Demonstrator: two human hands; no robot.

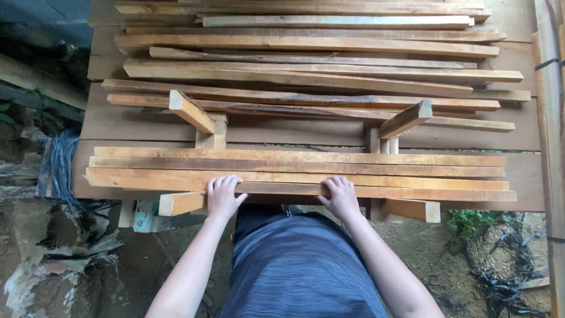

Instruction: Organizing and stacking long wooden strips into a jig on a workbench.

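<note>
Far left, a bundle of dark cable (57,168) is seen on the ground beside the tabletop (118,121). A near stack of long wooden slats (294,171) is laid left to right across two angled wooden supports (191,112), (406,119). The left hand (223,196) is set palm down on the nearest slat, fingers curled over its top edge, not closed around it. The right hand (340,196) is placed the same way, just right of centre, fingers bent over the edge. A far pile of rough slats (306,59) is spread across the tabletop. Green weeds (471,222) are visible near right.
</note>
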